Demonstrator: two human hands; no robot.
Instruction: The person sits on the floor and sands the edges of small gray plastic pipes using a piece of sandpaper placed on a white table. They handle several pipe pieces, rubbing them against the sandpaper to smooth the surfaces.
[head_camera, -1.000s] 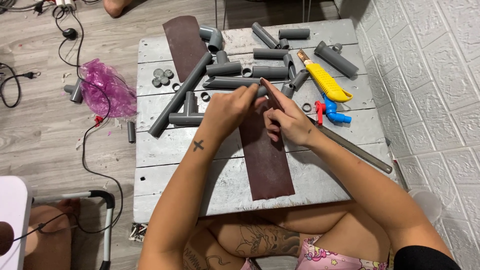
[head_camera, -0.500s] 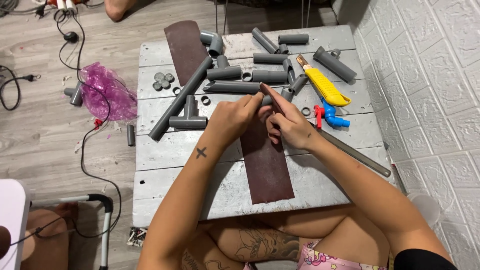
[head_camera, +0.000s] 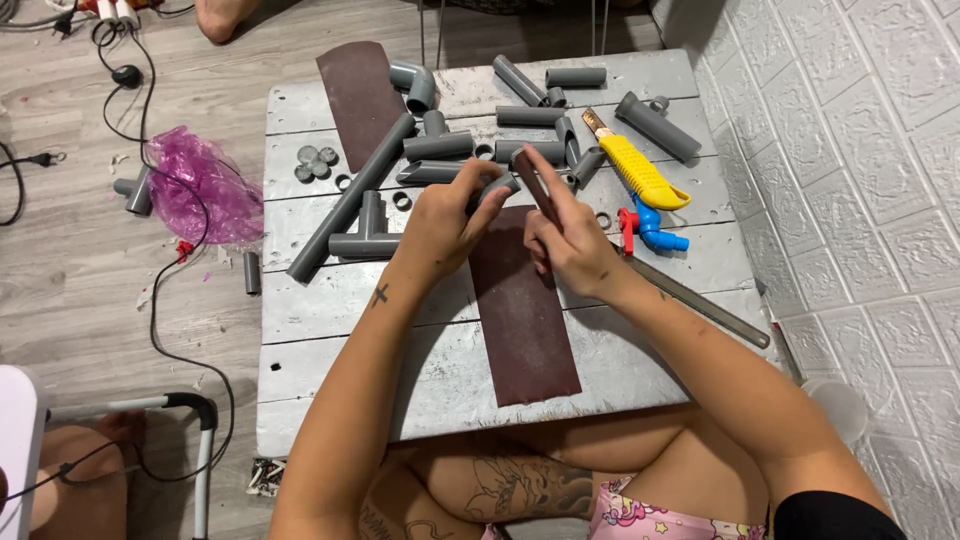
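Lifted sandpaper end (head_camera: 536, 190) now pinched upright.

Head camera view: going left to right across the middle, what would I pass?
Pink plastic bag on the floor → long grey pipe → left hand, gripping a short grey pipe piece → right hand, holding up the end of the brown sandpaper strip → blue valve with red handle → white tiled wall.

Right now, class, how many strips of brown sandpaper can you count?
2: one sandpaper strip under the hands, its far end lifted by the right hand; another strip at the far left corner.
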